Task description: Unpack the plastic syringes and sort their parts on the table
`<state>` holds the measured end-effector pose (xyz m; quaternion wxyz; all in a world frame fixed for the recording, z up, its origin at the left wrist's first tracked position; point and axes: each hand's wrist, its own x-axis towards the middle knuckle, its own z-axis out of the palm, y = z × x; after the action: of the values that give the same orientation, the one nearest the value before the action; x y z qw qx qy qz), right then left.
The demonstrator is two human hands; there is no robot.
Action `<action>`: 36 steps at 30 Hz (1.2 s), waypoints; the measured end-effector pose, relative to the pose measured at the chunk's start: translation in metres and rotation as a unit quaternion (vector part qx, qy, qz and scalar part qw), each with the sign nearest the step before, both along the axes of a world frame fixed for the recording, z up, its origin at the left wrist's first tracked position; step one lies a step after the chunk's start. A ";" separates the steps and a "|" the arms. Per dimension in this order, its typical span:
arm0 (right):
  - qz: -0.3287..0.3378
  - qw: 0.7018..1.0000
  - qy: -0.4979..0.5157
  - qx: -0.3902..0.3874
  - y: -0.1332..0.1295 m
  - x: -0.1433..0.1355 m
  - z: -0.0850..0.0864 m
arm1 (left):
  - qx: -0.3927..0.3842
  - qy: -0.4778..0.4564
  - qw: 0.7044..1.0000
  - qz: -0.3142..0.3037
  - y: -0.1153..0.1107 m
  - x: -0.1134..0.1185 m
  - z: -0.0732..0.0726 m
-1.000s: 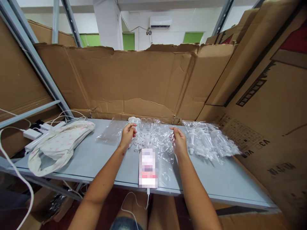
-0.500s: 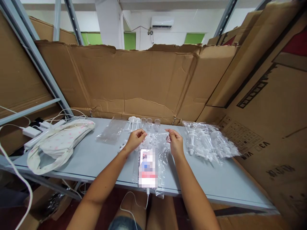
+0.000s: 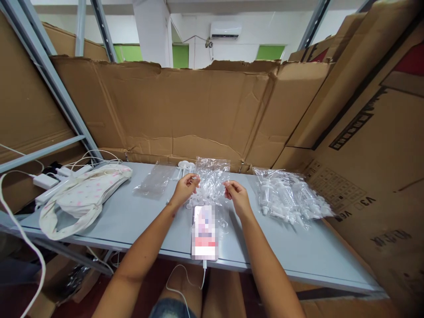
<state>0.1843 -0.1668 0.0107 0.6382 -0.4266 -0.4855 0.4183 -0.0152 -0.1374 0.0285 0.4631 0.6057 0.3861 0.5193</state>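
A clear plastic bag [image 3: 213,170] is stretched between my two hands over the middle of the table, its far part spread toward the cardboard. My left hand [image 3: 184,191] pinches its left edge, and my right hand [image 3: 238,198] pinches the right edge. Behind and below the film lie small white plastic parts [image 3: 191,204], partly hidden. White pieces with round ends [image 3: 185,166] stand just beyond my left hand. The clear cups seen earlier at the back are now covered by the film. Nearer to me, below both hands, lies a phone [image 3: 204,232] with a blurred screen.
Bagged white, bottle-like parts [image 3: 287,198] lie on the right. Flat clear bags [image 3: 155,179] are at the back left, near a pale cloth bag [image 3: 82,194] and power strip [image 3: 53,194]. A cardboard wall [image 3: 172,110] closes off the back. A white cable [image 3: 204,265] hangs from the phone.
The clear bag has swung from over the phone and near table edge to the back, its far part now up toward the cardboard. My right hand has moved slightly left, closer to my left hand.
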 end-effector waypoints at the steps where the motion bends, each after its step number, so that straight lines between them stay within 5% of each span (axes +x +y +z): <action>1: -0.019 1.000 0.012 0.007 0.000 0.000 0.000 | -0.006 0.026 0.999 -0.025 -0.001 0.001 -0.001; 4: -0.071 0.997 0.028 0.025 0.002 0.002 -0.001 | -0.003 0.075 0.995 -0.065 -0.004 0.005 -0.002; 10: -0.100 0.994 0.021 0.037 0.003 0.001 -0.002 | 0.000 0.066 0.998 -0.021 -0.004 0.005 0.000; 16: -0.165 0.982 0.069 0.055 0.003 0.004 0.000 | -0.012 0.107 0.988 -0.112 -0.007 0.003 0.001; 25: 0.032 0.999 -0.035 -0.017 0.002 -0.002 -0.002 | 0.006 0.050 0.999 0.006 -0.004 0.003 0.001; 30: 0.010 0.999 -0.044 -0.001 0.004 -0.006 -0.006 | -0.002 0.033 0.999 0.017 -0.001 0.003 -0.001; 36: -0.038 0.999 -0.008 -0.014 0.003 -0.002 -0.003 | -0.019 -0.014 0.998 -0.057 -0.001 0.000 0.000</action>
<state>0.1823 -0.1634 0.0077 0.6436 -0.4566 -0.4686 0.3970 -0.0155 -0.1387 0.0283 0.5090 0.6100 0.3542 0.4933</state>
